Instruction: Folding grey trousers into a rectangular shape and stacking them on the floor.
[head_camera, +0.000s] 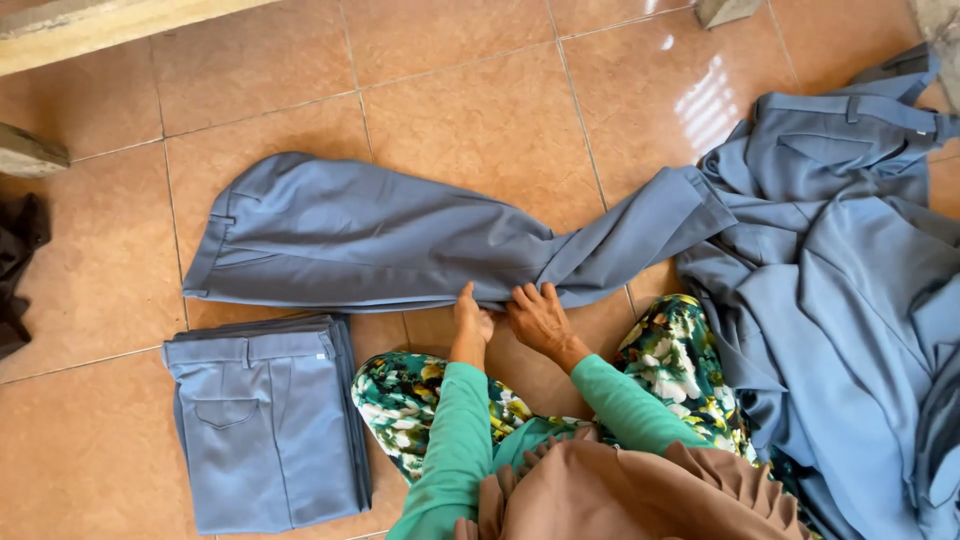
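A pair of grey-blue trousers (360, 240) lies stretched across the tiled floor, waistband at the left, legs running right. My left hand (471, 318) presses on its near edge around the knee, fingers closed on the cloth. My right hand (538, 315) rests just beside it on the same edge, fingers spread over the fabric. Both sleeves are green. A neat stack of folded grey-blue trousers (265, 420) sits on the floor to the left of my knee.
A loose heap of the same grey-blue garments (850, 290) fills the right side. A dark cloth (15, 270) lies at the left edge. My floral-patterned lap (410, 400) and a brown cloth are at the bottom. A wooden ledge (90, 30) runs along the top left.
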